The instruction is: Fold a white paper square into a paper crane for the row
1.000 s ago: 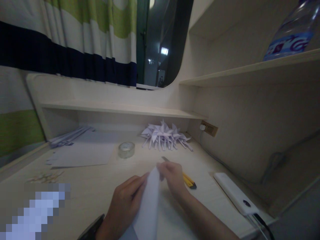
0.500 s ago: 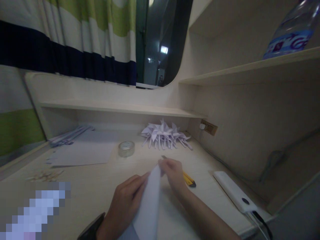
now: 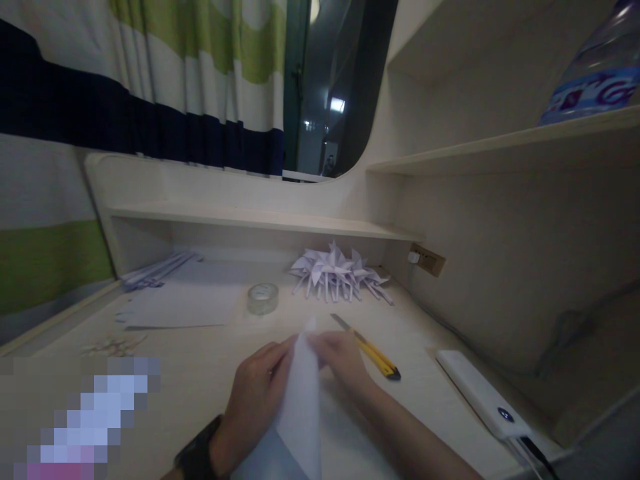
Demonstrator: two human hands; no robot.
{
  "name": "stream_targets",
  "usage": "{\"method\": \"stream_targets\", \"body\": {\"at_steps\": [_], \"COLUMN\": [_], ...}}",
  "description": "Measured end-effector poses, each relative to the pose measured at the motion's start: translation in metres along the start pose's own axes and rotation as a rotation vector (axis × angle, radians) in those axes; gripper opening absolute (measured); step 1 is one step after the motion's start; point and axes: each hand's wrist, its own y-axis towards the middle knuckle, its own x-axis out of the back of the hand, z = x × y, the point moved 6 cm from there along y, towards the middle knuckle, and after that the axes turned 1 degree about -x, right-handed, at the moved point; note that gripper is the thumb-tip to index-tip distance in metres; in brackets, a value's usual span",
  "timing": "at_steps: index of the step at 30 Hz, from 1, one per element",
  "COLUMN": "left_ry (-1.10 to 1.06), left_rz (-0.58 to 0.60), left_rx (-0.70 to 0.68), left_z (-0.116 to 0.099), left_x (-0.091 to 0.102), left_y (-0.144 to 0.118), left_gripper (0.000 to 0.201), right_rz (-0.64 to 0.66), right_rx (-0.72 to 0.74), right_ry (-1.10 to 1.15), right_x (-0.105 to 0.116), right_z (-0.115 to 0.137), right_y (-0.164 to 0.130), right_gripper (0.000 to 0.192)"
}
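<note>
My left grip [image 3: 257, 393] and right grip [image 3: 340, 357] pinch a folded white paper sheet [image 3: 300, 407] standing up from the counter [image 3: 200, 373]. A yellow utility knife [image 3: 367, 347] lies just beside my right grip, a tape roll [image 3: 263, 298] beyond.

Tape roll [image 3: 263, 297], pile of folded paper pinwheels [image 3: 340, 272], yellow utility knife [image 3: 369, 347], white power bank [image 3: 480, 393], flat paper sheets [image 3: 185, 303]

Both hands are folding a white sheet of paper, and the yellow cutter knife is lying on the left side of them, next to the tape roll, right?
Not quite. The head view shows the left hand and right hand pinching the white paper, but the yellow cutter knife lies on the desk to the right of them. The tape roll sits apart, farther back and to the left.
</note>
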Motion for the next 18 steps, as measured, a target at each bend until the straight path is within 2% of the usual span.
{"method": "stream_targets", "body": {"at_steps": [3,8,13,18], "left_ry": [-0.019,-0.083,-0.146,-0.155], "left_rz": [0.02,0.034,0.026,0.053], "left_rx": [0.043,0.113,0.189,0.19], "left_z": [0.001,0.003,0.005,0.001], "left_x": [-0.001,-0.002,-0.001,-0.002], "left_y": [0.001,0.002,0.003,0.004], "left_gripper": [0.03,0.031,0.03,0.031], "right_rz": [-0.038,-0.01,-0.042,-0.062], "right_rx": [-0.054,-0.145,-0.116,-0.133], "right_ry": [0.079,0.19,0.186,0.201], "right_x": [-0.001,-0.005,-0.004,-0.001], "right_z": [-0.006,-0.014,-0.011,-0.012], "right_y": [0.0,0.0,-0.002,-0.001], "right_gripper": [0.051,0.049,0.045,0.04]}}
